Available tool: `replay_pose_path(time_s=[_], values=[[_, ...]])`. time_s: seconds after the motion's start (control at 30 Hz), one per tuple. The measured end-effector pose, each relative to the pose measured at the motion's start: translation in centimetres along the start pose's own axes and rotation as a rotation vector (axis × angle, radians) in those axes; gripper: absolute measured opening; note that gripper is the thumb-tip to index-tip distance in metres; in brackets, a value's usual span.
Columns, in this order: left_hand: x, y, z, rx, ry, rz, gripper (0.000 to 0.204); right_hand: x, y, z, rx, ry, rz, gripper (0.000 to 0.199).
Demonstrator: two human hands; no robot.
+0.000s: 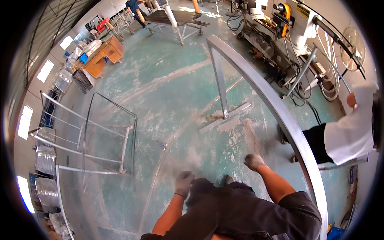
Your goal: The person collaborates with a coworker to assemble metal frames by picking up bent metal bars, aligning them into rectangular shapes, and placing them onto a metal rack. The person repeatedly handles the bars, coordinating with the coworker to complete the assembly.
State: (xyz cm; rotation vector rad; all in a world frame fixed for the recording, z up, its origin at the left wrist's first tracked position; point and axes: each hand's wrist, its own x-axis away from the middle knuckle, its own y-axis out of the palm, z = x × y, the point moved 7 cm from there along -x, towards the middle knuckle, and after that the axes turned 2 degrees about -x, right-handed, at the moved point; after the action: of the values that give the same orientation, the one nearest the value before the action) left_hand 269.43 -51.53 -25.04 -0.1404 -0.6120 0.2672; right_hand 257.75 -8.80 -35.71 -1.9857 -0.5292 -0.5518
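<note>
My left hand (184, 183), in a grey work glove, hangs beside my dark clothing with its fingers curled and nothing visible in them. Over the floor at the right is my right hand (253, 161), also gloved and closed, with no object showing in it. Nearest to it runs a long grey metal beam (276, 108), apart from the hand. A leg (218, 82) with a flat crosswise foot (225, 117) holds up the beam's far end. Beyond my left hand, a thin bent dark rod (135, 138) stands against a pale metal frame (100, 158).
Past the beam, a person in a white shirt (350, 130) stands at the right. Machinery (264, 44) with loose cables (296, 94) lines the far right. A wooden desk (105, 58) and a table of dark rods (170, 18) are farther back. Wrapped bundles (46, 160) lie along the left wall.
</note>
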Motion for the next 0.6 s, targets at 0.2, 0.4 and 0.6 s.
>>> replay_pose_path(time_s=[0.2,0.4,0.6], values=[[-21.7,-5.0,2.6,0.287,-0.137,0.051,0.024,-20.7,-12.2,-23.2,-0.154,-0.251,0.110,0.036],[-42.0,-6.9,21.3,0.235,-0.172,-0.047,0.026,-36.4,-20.6,-33.0,-0.219,-0.091,0.138,0.034],[-62.9,-6.5,41.5,-0.009,0.053,-0.148,0.025,-54.3,-27.4,-40.2,-0.321,0.060,0.082,0.035]])
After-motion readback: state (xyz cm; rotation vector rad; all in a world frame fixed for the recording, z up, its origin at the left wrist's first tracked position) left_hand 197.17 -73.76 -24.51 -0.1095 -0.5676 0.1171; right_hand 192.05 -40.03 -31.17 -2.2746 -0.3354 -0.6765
